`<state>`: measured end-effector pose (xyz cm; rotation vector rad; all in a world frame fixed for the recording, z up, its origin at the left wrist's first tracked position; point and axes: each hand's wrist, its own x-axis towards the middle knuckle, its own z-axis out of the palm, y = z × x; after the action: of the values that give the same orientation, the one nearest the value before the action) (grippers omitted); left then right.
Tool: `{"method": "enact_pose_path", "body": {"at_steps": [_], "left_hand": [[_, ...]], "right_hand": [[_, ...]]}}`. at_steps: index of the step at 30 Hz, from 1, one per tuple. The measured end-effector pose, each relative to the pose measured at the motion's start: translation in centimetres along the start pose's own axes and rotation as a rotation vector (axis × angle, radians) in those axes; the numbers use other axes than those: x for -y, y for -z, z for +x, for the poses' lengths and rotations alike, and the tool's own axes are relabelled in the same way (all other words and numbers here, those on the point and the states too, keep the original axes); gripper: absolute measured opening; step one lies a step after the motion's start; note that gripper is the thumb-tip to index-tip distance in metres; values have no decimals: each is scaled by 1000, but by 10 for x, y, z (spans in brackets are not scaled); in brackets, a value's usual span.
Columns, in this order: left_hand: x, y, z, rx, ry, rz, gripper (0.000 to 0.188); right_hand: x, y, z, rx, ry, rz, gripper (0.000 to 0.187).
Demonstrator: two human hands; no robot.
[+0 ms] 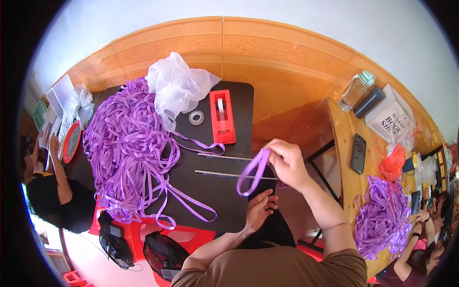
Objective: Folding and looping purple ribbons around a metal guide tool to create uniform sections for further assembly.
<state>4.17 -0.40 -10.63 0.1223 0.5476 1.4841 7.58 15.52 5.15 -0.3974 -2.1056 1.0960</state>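
Observation:
A loop of purple ribbon [242,185] hangs from my right hand [288,163], pinched between its thumb and fingers over the table's right edge. My left hand [259,209] is below it at the table's near right corner, palm up. Its fingers are loosely bent and apart, with nothing seen in them. Two thin metal rods [217,172] lie side by side, pointing toward my right hand; the ribbon loop covers part of them. To the left, a large tangled heap of purple ribbon [126,148] covers much of the dark table [205,210], with loose strands trailing toward the rods.
Behind the rods stand a red tape dispenser [223,129], a tape roll [196,117] and a crumpled clear plastic bag [174,86]. A wooden table [342,143] at right holds a phone [358,153], a bottle [354,93] and another ribbon pile [382,220]. People sit at both sides.

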Motion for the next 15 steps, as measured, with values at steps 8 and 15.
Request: {"method": "enact_pose_path", "body": {"at_steps": [8,15], "left_hand": [[-13,-13,53,-190,-380,42,33],[-14,-24,69,-378,-593,224,27]], "right_hand": [[-73,0,25,67,-466,508,17],[-102,-9,19,60,-687,661,15]]}}
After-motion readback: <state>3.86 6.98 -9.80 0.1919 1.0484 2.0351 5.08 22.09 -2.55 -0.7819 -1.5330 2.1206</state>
